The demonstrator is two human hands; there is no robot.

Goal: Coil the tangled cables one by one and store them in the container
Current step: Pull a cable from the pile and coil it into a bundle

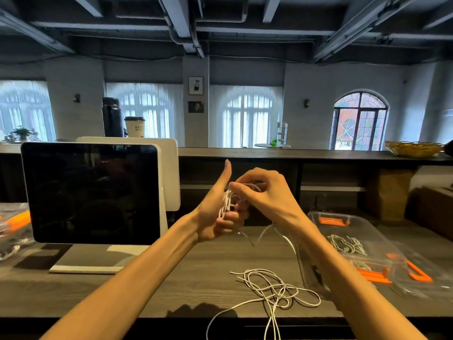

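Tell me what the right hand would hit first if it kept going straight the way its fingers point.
Probably the white cable coil held in the left hand; the right hand already pinches it, fingers aimed leftward.

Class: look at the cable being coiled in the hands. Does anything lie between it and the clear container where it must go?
Nothing visible: the coiled cable is held above the table, and the container to its right stands open.

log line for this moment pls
left hand holds coil | right hand wraps white cable | tangle on table | container open
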